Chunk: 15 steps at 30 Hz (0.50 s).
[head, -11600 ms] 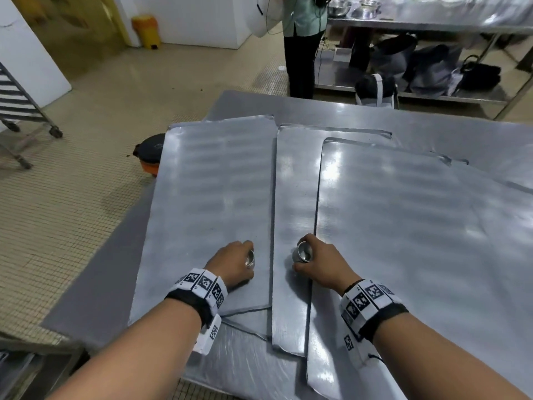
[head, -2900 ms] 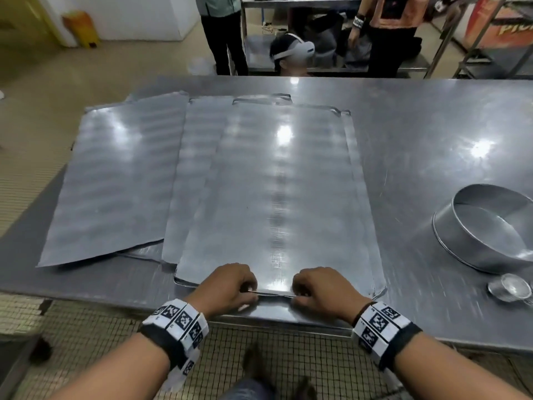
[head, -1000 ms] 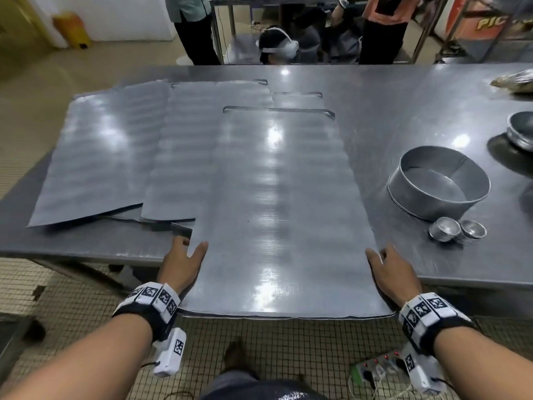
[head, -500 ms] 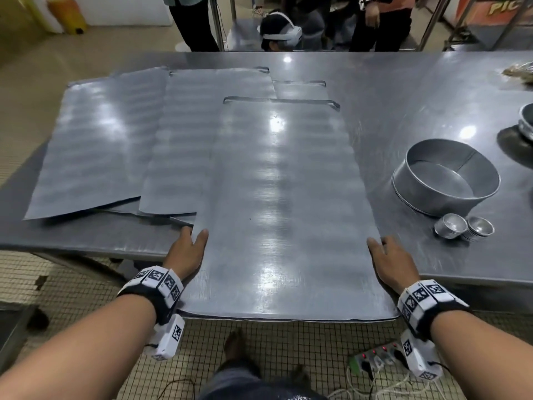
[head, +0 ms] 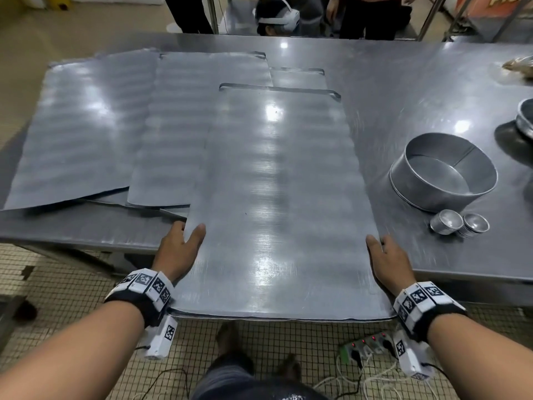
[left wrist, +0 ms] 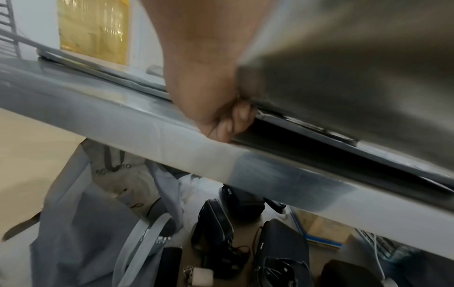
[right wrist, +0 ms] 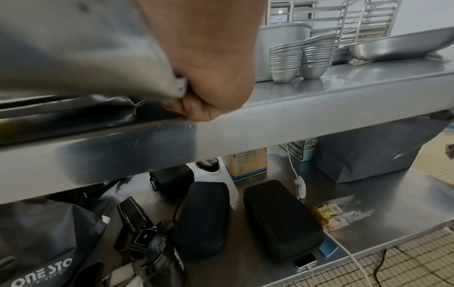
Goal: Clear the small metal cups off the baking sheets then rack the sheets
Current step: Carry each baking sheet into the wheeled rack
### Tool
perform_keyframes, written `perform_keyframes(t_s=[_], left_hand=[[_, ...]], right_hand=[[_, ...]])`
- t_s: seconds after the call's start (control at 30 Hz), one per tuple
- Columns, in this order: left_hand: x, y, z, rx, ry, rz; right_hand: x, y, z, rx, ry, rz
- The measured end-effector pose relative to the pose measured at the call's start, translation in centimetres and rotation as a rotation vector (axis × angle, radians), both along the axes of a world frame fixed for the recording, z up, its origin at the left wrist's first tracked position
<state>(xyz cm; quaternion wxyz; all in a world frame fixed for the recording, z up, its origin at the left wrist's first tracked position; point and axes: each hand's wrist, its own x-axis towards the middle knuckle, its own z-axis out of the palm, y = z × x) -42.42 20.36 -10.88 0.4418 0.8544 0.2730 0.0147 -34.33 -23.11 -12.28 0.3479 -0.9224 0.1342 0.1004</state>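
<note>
— So where do the hands sit on it?
— Nearest me, the left hand (head: 180, 249) clamps the left long edge of the top baking sheet (head: 277, 197), thumb on top, fingers (left wrist: 236, 120) curled under; the right hand (head: 388, 262) clamps the right edge likewise. Both are equally near.
— And the sheet's line?
— Its long axis runs straight away from me, the near end overhanging the desk (head: 403, 82), the far end resting on it.
— Beyond that?
— More baking sheets (head: 86, 125) overlap to the far left; the small metal cups (head: 458, 222) stand stacked on the right beside a round pan (head: 442, 176).
</note>
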Motion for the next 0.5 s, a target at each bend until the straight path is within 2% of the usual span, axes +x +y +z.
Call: perform_keyframes(t_s=[0.13,0.3,0.5], left_hand=[[0.2,-0.1,0.3,-0.106,0.001,0.039],[0.4,-0.1,0.8,0.015,-0.013,0.031],[-0.3,-0.5,1.5,0.004,-0.054,0.045]], right_hand=[[-0.4,0.1,0.5,0.049,-0.024,-0.018],[-0.2,0.0,1.5,0.09,-0.077,-0.027],[-0.1,-0.4,3.9,0.103,-0.112,-0.014]])
